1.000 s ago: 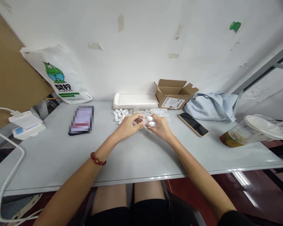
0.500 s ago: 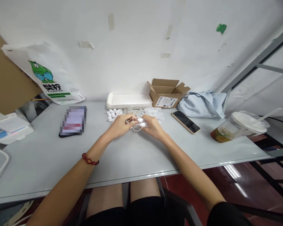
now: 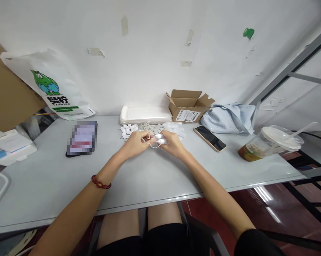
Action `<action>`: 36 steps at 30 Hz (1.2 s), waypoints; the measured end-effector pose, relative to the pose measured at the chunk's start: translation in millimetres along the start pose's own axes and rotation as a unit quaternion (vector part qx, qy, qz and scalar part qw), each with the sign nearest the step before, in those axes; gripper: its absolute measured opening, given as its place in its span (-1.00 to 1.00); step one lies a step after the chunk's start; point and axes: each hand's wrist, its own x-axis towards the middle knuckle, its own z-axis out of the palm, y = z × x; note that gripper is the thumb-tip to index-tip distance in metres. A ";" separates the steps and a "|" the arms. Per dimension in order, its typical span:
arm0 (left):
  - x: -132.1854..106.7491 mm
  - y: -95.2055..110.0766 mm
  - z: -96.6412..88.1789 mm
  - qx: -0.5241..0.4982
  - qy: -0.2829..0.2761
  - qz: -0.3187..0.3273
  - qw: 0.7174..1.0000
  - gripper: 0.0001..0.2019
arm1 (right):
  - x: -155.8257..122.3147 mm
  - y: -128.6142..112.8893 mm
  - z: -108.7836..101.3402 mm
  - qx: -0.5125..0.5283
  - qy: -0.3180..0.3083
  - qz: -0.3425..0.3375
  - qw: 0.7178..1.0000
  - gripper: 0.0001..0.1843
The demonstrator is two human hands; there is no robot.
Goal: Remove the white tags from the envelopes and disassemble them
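Observation:
Over the middle of the table my right hand (image 3: 172, 143) is closed around two small clear tubes with white caps (image 3: 161, 141), lying side by side with the caps toward the left. From the caps a thin white cord (image 3: 154, 146) loops down and across to my left hand (image 3: 138, 141), whose thumb and fingers pinch it. How the cord joins the caps is too small to tell. Just behind my left hand lies a heap of white caps (image 3: 127, 131). Pale cords (image 3: 147, 127) and clear plastic tubes (image 3: 176, 128) lie in piles beyond my fingers.
A stack of white trays (image 3: 147, 114) and an open cardboard box (image 3: 188, 108) stand against the wall. Phones lie at left (image 3: 82, 138) and right (image 3: 210, 138). A drink cup (image 3: 267, 144) leans near the blue cloth (image 3: 228, 119). A white bag (image 3: 51, 85) stands back left.
My left fingers have shifted slightly along the white cord, and its upper loop looks smaller. My right hand keeps hold of the tubes. The view has moved a little.

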 end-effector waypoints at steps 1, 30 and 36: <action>0.1 -0.7 0.0 -0.007 -0.005 0.000 1.000 -0.76 | 0.0 0.3 -0.1 0.000 0.001 0.002 1.000 -0.83; -0.4 -0.8 -0.2 0.030 -0.027 0.016 0.999 -0.68 | -1.9 1.2 -0.7 -0.041 -0.016 0.002 0.999 -0.88; 5.7 -6.6 -1.8 -0.143 0.002 -0.099 0.985 -0.68 | -1.0 2.1 -5.7 -0.062 -0.018 0.019 0.998 -0.87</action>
